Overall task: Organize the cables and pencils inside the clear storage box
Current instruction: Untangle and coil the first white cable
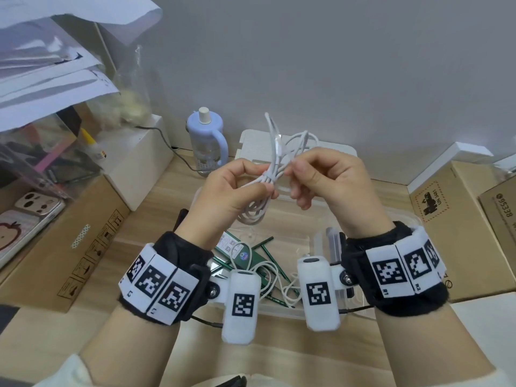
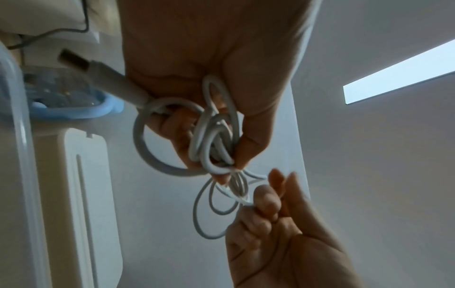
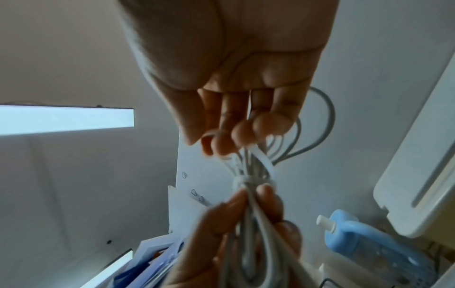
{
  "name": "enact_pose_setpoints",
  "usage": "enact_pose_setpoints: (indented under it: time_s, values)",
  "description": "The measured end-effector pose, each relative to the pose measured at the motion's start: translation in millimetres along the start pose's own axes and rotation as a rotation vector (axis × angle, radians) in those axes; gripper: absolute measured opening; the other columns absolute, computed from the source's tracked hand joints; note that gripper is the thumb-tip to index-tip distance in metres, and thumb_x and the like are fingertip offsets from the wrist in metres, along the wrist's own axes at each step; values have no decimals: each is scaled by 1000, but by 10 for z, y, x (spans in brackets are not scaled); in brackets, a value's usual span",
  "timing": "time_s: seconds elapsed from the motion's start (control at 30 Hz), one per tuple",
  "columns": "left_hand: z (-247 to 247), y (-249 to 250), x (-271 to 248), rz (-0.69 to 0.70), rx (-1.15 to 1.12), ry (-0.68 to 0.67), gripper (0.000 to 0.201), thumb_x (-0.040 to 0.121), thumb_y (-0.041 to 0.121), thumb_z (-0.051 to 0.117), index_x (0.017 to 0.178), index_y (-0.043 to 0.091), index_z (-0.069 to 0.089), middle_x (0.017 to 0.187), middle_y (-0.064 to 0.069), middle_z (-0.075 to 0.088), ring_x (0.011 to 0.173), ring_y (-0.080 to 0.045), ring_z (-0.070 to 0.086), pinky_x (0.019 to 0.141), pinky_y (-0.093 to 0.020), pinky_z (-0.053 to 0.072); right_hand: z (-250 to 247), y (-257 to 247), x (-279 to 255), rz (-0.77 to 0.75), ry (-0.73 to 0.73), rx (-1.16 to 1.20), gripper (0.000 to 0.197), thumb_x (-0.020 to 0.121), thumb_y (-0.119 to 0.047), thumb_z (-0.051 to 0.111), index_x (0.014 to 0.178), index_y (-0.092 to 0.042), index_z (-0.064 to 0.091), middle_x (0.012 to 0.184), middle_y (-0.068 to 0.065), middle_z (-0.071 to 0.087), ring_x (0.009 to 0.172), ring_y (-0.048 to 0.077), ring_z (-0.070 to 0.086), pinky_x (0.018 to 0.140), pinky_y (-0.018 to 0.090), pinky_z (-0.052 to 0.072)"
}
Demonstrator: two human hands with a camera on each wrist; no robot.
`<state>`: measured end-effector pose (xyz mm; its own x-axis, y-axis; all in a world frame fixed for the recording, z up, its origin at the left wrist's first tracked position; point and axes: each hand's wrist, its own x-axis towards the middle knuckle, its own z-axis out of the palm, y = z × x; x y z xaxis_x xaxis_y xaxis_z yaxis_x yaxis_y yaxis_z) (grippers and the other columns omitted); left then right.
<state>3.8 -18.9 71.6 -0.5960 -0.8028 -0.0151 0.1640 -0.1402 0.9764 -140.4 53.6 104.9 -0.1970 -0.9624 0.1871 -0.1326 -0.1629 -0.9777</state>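
The left hand [image 1: 223,191] grips the white cable [image 1: 269,177] bundle; the right hand [image 1: 329,180] pinches its loose end. Both are above the clear box [image 1: 315,312].

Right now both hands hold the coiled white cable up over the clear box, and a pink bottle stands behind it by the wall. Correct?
Not quite: the bottle is light blue, not pink, as the head view shows. Both the left hand and right hand do hold the coiled white cable over the clear box.

Looks like a cluttered office or home desk: wood-grain desktop [image 1: 156,227], stacked papers [image 1: 55,68] upper left, cardboard shipping boxes [image 1: 452,219] on both sides, blue water bottle [image 1: 206,135] against plain grey wall [image 1: 335,65], strip ceiling light [image 2: 399,72].
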Motion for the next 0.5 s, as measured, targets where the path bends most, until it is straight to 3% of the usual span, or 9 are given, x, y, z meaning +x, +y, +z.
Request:
enact_pose_setpoints:
  time_s: [0.1,0.2,0.37,0.5]
  values:
    - [29,27,-25,30,46,7,21,79,-7,63,85,13,64,69,-1,73,70,-12,67,70,-19,53,-37,-21,3,13,99,-47,14,85,-9,60,73,-14,62,46,-1,56,41,16,46,40,22,41]
    - [40,41,-30,29,68,18,21,78,-7,63,87,12,65,70,-1,73,69,-11,68,68,-18,52,-54,-64,-17,29,155,-109,11,80,-6,65,72,-13,70,45,0,58,40,16,50,41,22,44]
    - [28,49,-28,7,97,19,17,81,-2,62,89,12,68,67,-2,72,66,-11,64,64,-18,50,-91,-135,-49,53,154,-183,12,77,-4,68,78,-15,73,49,1,63,41,12,53,43,21,48]
    - [45,36,-28,-9,79,5,14,84,2,60,91,11,68,67,-3,71,65,-10,63,63,-17,50,-118,-191,-42,36,131,-269,15,79,-4,66,82,-17,72,57,11,65,42,14,55,45,24,51]
